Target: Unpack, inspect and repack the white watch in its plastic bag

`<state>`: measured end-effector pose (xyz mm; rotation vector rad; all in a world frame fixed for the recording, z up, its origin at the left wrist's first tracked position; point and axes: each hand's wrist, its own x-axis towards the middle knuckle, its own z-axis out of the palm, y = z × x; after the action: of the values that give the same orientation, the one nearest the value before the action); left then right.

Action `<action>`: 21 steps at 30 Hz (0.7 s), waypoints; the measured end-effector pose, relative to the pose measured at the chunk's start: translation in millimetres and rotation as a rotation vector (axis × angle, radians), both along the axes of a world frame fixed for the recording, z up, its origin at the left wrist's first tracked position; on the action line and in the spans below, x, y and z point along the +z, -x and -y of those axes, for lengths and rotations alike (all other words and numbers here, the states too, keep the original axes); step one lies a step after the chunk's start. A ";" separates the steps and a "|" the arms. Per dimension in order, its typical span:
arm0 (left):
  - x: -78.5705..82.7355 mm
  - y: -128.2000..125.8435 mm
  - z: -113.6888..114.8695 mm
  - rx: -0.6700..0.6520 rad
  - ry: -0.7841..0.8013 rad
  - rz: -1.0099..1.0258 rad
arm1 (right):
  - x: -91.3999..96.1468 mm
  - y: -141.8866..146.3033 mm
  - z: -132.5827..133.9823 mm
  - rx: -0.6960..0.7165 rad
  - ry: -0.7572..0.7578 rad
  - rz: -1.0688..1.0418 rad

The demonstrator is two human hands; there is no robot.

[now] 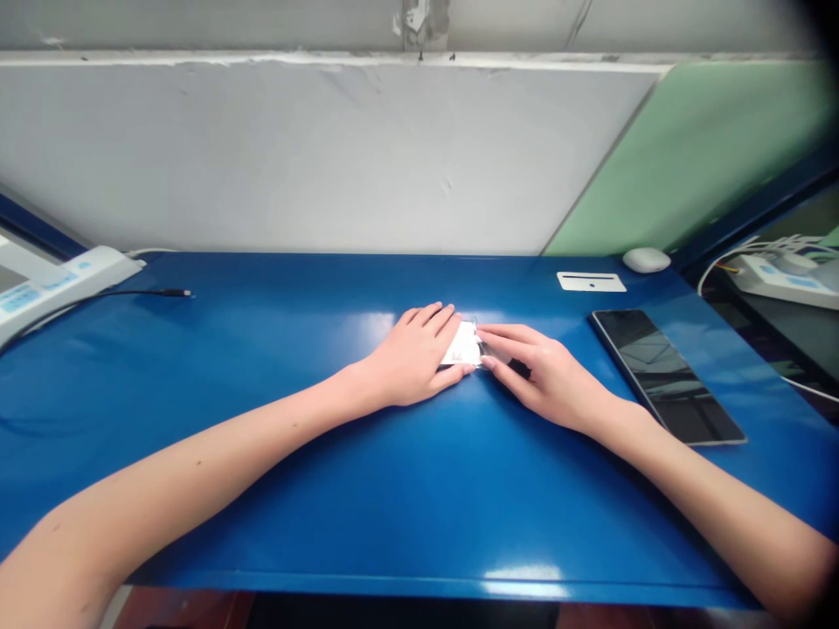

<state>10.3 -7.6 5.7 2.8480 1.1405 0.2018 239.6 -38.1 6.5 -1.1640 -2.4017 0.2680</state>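
**Both hands on a small white packet**

Head view: the left hand [416, 354] lies flat, fingers together, over the white packet [464, 347] on the blue table [328, 489]. The right hand [544, 376] meets the packet's right edge with stretched fingers, perhaps pinching clear film. Firm, even left-palm pressure should stop the packet sliding.

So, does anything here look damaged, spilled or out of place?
Nothing is spilled on the blue table. A black cable at the left ends in a loose plug, joined to nothing, and the wall's top edge looks chipped. The left hand and right hand rest on a small white item.
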 end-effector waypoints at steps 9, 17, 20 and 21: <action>-3.5 0.9 -0.8 -0.001 -0.013 0.027 | 0.9 0.0 -0.5 0.005 0.000 0.028; -1.9 0.3 -0.1 0.000 -0.008 0.020 | 0.1 -1.1 0.0 0.009 -0.005 0.046; -2.4 0.6 -0.4 0.000 -0.013 0.020 | -0.5 -1.4 0.1 0.010 -0.009 0.046; -2.4 0.6 -0.4 0.001 -0.014 0.018 | -0.5 -1.4 0.1 0.010 -0.010 0.047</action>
<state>9.7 -7.2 3.3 2.8511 1.1423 0.2364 241.0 -38.2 5.9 -1.1672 -2.4471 0.2344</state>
